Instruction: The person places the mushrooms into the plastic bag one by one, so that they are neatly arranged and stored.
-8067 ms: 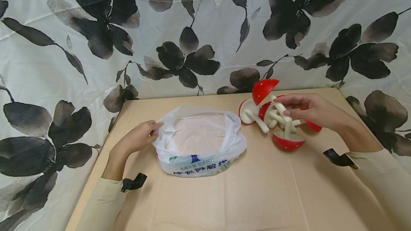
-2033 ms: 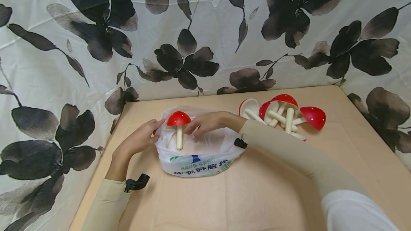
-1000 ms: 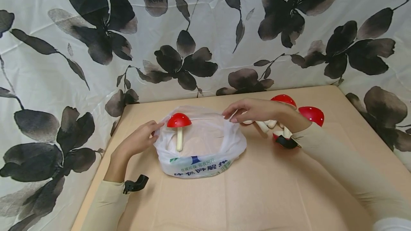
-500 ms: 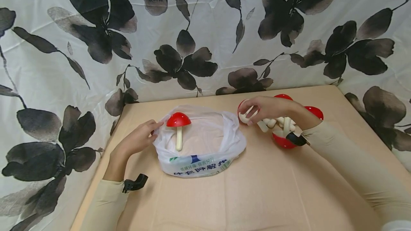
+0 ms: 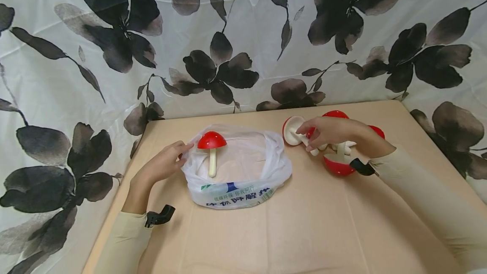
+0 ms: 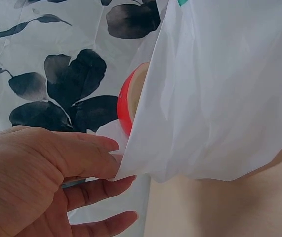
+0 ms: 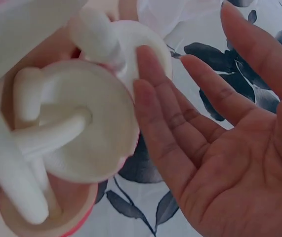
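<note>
The step in hand looks to be lifting one mushroom out of the pile at the right of the desk (image 5: pixel 243 240). Our left grip (image 5: pixel 161 164) pinches the rim of the bag (image 5: pixel 237 200) between thumb and forefinger; we should hold that edge lightly outward and not drag it, so the mouth stays wide. One mushroom (image 5: pixel 212 142) sits inside at the left, its red cap up by the rim and its stem pointing down towards us.

Our right grip (image 5: pixel 331 132) is spread, fingers apart and nothing pinched, right over the pile. Nearest the thumb and fingertips is the left mushroom (image 5: pixel 292 131), tipped with its pale underside towards us; whether we touch it, we cannot tell. Its stem seems the best hold: the cap is probably slick. Because stems cross in the heap, we would do well to draw it leftward and up, keeping our wrist high, clear of the near mushroom (image 5: pixel 339 167), which rests cap down just under the wrist.
</note>
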The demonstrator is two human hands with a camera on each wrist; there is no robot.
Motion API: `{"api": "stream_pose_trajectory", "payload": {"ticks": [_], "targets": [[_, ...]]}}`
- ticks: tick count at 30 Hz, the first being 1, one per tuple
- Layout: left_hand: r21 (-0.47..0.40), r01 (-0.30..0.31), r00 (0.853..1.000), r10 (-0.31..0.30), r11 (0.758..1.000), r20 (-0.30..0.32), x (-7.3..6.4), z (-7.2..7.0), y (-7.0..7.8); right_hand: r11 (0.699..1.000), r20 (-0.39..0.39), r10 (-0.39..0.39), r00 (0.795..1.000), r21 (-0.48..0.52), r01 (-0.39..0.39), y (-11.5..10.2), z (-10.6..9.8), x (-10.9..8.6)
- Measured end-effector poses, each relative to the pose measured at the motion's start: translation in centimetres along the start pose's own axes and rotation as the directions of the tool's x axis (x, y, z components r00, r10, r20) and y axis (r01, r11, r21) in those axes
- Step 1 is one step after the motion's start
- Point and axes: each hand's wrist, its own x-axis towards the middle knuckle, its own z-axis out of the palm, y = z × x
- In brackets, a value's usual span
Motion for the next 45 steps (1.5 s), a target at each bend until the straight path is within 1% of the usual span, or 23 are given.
{"api": "stream_pose_trajectory", "payload": {"ticks": [3, 5, 7, 10, 13, 17, 20, 23, 29, 33, 36, 39, 45], "targets": [[0.004, -0.005, 1.000, 0.005, 1.000, -0.001, 0.0, -0.1, 0.0, 0.999, 0.002, 0.028, 1.000, -0.031, -0.028, 0.3, -0.1, -0.6], [0.003, -0.005, 1.000, 0.005, 1.000, 0.001, 0.1, 0.0, 0.0, 0.998, 0.002, 0.028, 1.000, -0.057, -0.028, 0.4, -0.1, -0.8], [0.002, -0.005, 1.000, 0.005, 1.000, 0.002, 0.1, 0.0, -0.1, 0.995, 0.000, 0.011, 1.000, -0.099, -0.011, 0.6, 0.0, -0.9], [-0.001, -0.005, 1.000, 0.005, 1.000, 0.005, 0.1, 0.1, -0.2, 0.987, 0.013, -0.033, 0.999, -0.155, 0.035, 0.9, 0.2, -0.7], [-0.003, -0.007, 1.000, 0.007, 1.000, 0.008, 0.1, 0.2, -0.2, 0.979, 0.020, -0.050, 0.999, -0.198, 0.053, 1.2, 0.6, -0.4], [-0.007, -0.007, 1.000, 0.007, 1.000, 0.011, 0.1, 0.3, -0.2, 0.972, -0.007, -0.024, 1.000, -0.233, 0.022, 1.4, 1.2, -0.1], [-0.011, -0.005, 1.000, 0.005, 1.000, 0.010, 0.1, 0.3, -0.1, 0.972, -0.031, -0.017, 0.999, -0.234, 0.009, 1.4, 1.5, -0.1], [-0.011, -0.002, 1.000, 0.003, 1.000, 0.008, 0.1, 0.3, -0.2, 0.979, -0.036, -0.010, 0.999, -0.203, 0.002, 1.4, 1.6, 0.0], [-0.007, -0.001, 1.000, 0.002, 1.000, 0.005, 0.0, 0.3, -0.4, 0.994, -0.038, -0.001, 0.999, -0.111, -0.003, 1.0, 1.8, 0.3], [-0.005, -0.009, 1.000, 0.009, 1.000, 0.002, 0.0, 0.3, -0.6, 1.000, -0.031, 0.012, 0.999, 0.001, -0.011, 0.9, 2.2, 0.8], [-0.003, -0.012, 1.000, 0.012, 1.000, 0.001, -0.1, 0.3, -0.6, 0.996, -0.019, 0.000, 1.000, 0.090, 0.002, 0.9, 2.8, 1.2], [-0.006, -0.014, 1.000, 0.014, 1.000, 0.002, -0.1, 0.3, -0.7, 0.993, -0.025, -0.018, 1.000, 0.118, 0.021, 1.0, 3.3, 1.6], [-0.010, -0.018, 1.000, 0.018, 1.000, 0.001, -0.2, 0.2, -0.7, 0.991, -0.051, 0.040, 0.998, 0.127, -0.033, 0.9, 4.0, 2.3]]}}
